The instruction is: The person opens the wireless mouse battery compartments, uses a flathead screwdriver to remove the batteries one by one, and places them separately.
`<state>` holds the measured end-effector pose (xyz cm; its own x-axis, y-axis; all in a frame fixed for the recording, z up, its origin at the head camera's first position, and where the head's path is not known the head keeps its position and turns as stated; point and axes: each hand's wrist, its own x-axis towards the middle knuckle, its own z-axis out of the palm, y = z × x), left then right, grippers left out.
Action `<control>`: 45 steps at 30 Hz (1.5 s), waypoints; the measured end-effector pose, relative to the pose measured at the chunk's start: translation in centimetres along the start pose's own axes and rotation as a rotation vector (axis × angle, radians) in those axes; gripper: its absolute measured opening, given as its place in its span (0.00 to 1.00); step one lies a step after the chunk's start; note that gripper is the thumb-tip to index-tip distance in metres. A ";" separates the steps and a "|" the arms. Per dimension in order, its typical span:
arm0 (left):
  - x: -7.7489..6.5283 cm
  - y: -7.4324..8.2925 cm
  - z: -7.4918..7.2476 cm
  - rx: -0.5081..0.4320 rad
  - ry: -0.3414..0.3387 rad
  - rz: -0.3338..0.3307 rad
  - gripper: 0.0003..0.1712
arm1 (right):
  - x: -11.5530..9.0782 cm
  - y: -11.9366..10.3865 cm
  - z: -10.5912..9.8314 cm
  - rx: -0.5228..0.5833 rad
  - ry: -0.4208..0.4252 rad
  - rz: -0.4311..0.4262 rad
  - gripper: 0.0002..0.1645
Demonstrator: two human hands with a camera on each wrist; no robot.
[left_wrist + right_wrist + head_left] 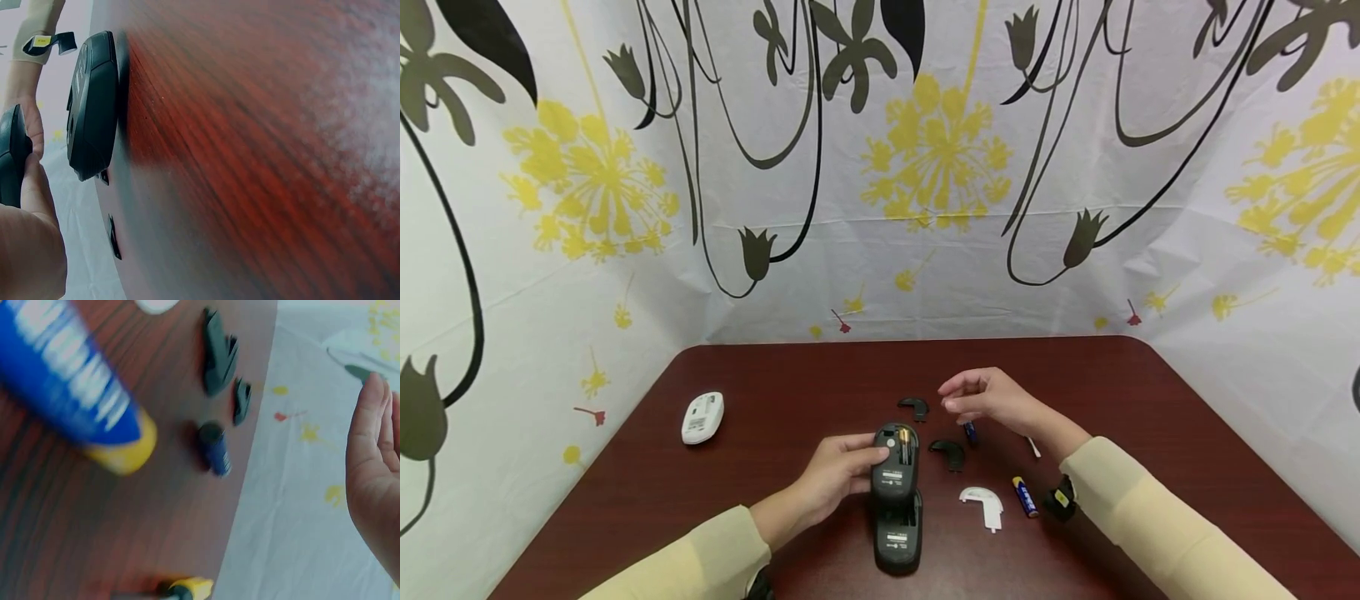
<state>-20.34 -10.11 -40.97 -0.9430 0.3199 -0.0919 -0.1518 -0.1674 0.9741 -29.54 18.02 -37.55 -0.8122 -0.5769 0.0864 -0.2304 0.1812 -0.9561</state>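
Note:
My left hand (pixel 841 467) grips a black computer mouse (pixel 891 487), underside up, its thumb on the case near the uncovered battery slot. A gold-coloured battery (pixel 905 437) shows in that slot. Below it in the head view lies a second black mouse (pixel 897 557), partly hidden behind the first and also with an uncovered slot. My right hand (pixel 988 395) hovers over the table with loosely bent fingers and nothing visible in them. A blue battery (pixel 971 433) lies just under it; a blue-and-yellow battery (pixel 1025 497) lies nearer me, large in the right wrist view.
Two black battery covers (pixel 914 407) (pixel 948 455) and a white cover (pixel 983 507) lie between the hands. A white mouse (pixel 703 417) rests upside down at the left. A small white-ended item (pixel 1033 447) is partly behind my right forearm. Patterned cloth (pixel 850 275) hangs beyond the table.

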 end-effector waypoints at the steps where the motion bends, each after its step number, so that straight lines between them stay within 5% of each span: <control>1: 0.0 0.0 0.0 0.002 0.000 -0.001 0.28 | 0.1 -0.2 0.3 -0.002 -0.024 -0.014 0.20; 14: 0.0 0.0 0.1 0.016 -0.019 -0.017 0.27 | 0.9 -1.4 3.6 -0.069 -0.294 -0.122 0.18; 31: -0.1 -0.3 0.2 0.014 -0.047 -0.030 0.27 | 1.5 -1.2 4.4 -0.161 -0.336 -0.189 0.12; 45: 0.0 -0.1 0.3 0.013 -0.073 -0.019 0.26 | 1.4 -2.1 4.3 -0.137 -0.350 -0.124 0.07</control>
<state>-20.22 -9.84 -41.00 -0.9156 0.3905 -0.0960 -0.1657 -0.1489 0.9749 -27.94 13.42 -36.62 -0.5477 -0.8333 0.0752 -0.4035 0.1844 -0.8962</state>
